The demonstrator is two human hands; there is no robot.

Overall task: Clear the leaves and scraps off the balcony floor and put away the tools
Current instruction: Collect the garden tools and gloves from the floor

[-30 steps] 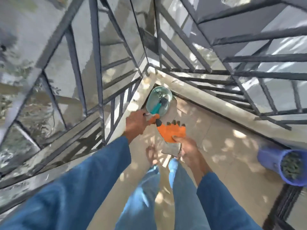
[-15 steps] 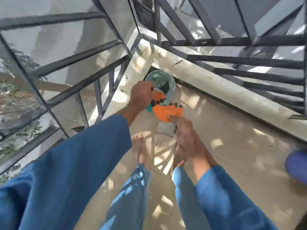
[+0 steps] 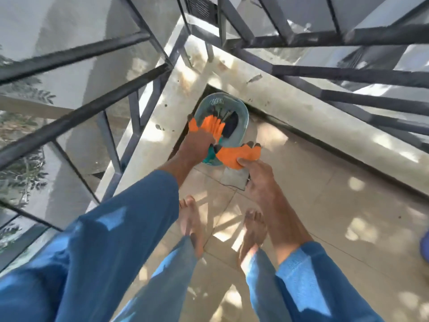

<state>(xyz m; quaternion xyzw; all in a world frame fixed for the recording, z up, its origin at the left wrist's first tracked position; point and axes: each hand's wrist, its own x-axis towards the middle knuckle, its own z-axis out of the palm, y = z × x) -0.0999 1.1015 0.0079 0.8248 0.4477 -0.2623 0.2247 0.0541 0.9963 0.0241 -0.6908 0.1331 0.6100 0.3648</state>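
Evidently the put-away step was in hand. The pale teal basket [image 3: 243, 110] sat in the corner of the balcony floor [image 3: 325, 205], at 12 o'clock from the bare feet [image 3: 253, 228], with dark tools [image 3: 231, 124] already lying inside it. The left glove [image 3: 210, 126], orange with dark tips, hung over the basket's 9 o'clock side, gripped at its cuff by the left hand [image 3: 197, 145]. The right glove [image 3: 236, 155] was at the basket's 5 o'clock edge, outside the rim, pinched by the right hand [image 3: 257, 175]. So the 2 hands were each closed on a glove. A teal handle [image 3: 210, 156] showed between them. The kerb [image 3: 301, 117] and dark railing [image 3: 130, 89] hemmed the basket in from 9 to 2 o'clock.

The next move probably called for loosening the left hand so its glove dropped onto the tools, then carrying the right glove toward 11 o'clock, over the rim, before letting go.
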